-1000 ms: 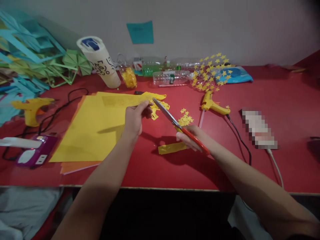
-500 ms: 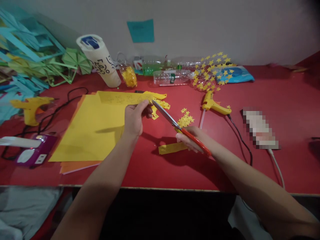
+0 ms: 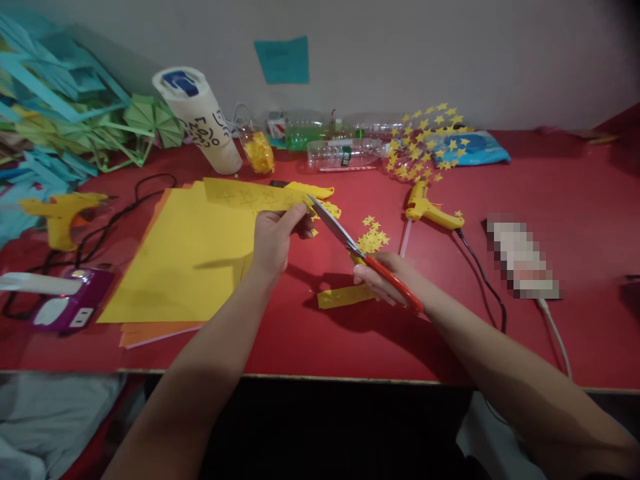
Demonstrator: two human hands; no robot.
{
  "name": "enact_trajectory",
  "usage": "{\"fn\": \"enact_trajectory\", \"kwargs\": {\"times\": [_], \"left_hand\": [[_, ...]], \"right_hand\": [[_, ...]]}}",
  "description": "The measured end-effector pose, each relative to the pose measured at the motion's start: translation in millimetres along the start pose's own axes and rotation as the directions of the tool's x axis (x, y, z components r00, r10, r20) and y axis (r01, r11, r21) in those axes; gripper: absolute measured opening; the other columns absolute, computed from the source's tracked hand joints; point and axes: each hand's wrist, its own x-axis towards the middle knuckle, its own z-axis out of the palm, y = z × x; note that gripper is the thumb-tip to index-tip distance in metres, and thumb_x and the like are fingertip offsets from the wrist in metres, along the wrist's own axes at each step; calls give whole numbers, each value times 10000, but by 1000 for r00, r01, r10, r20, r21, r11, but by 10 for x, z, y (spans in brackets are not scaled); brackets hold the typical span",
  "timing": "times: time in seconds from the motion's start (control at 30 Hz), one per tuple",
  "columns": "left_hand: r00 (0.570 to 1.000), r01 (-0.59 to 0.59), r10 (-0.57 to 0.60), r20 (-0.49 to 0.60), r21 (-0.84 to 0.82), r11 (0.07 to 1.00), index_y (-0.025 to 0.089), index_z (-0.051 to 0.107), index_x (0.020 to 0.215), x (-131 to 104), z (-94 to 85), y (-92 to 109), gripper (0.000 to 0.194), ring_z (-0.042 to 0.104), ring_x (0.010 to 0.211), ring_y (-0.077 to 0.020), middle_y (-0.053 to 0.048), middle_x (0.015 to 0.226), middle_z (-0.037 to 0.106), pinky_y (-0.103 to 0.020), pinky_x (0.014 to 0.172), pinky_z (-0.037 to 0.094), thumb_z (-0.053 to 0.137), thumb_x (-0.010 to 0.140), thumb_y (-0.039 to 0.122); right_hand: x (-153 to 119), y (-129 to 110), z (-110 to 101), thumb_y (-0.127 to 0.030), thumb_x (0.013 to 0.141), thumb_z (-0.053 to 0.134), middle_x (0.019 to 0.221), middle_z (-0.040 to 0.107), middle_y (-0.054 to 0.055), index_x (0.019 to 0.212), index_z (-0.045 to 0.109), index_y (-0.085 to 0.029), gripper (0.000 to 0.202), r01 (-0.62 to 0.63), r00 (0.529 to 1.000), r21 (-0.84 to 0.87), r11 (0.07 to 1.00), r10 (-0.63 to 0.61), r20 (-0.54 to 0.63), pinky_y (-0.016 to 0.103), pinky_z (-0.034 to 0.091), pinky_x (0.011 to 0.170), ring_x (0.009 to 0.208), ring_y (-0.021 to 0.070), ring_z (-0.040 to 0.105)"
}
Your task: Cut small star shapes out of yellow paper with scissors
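My left hand [image 3: 277, 237] pinches the right end of a yellow paper strip [image 3: 240, 193] that has star outlines drawn on it. In my right hand [image 3: 383, 277] is a pair of red-handled scissors [image 3: 345, 237], its blade tips touching the strip's end just beyond my left fingers. The blades look nearly closed. Small cut-out yellow stars [image 3: 373, 239] lie in a pile behind the scissors. Another yellow strip [image 3: 345, 296] rests on the table under my right hand. Paper scraps [image 3: 330, 211] lie behind my left hand, partly hidden by it.
Yellow sheets [image 3: 185, 260] are stacked at left over orange ones. Glue guns stand at left [image 3: 63, 213] and right [image 3: 433, 212], with cords. Along the wall are a white tumbler [image 3: 200, 123], plastic bottles [image 3: 345, 155] and a star-covered decoration [image 3: 425, 143]. A phone [image 3: 523, 257] lies at right.
The strip's left part has shifted slightly right and tilted. My left hand has moved a little right and down, and the scissor tips have shifted slightly right and up.
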Motion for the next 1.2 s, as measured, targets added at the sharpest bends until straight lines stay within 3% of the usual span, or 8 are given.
{"fn": "enact_trajectory", "kwargs": {"times": [0.53,1.2], "left_hand": [[1000,-20,19,13,45,999,162,647,591,11,-14,9,168,517,425,-50,29,489,604,-196,443,427,609,723,260],[1000,9,-10,10,55,998,156,647,544,39,-45,39,171,517,393,-54,16,466,611,-196,425,433,605,695,224]], "right_hand": [[-6,21,-11,-576,758,614,360,404,-88,610,523,-205,410,38,999,-11,999,-37,24,226,371,379,310,79,417],[4,-35,-28,-636,687,681,365,388,-87,556,486,-205,491,-16,999,51,999,15,33,204,344,319,283,62,377]]}}
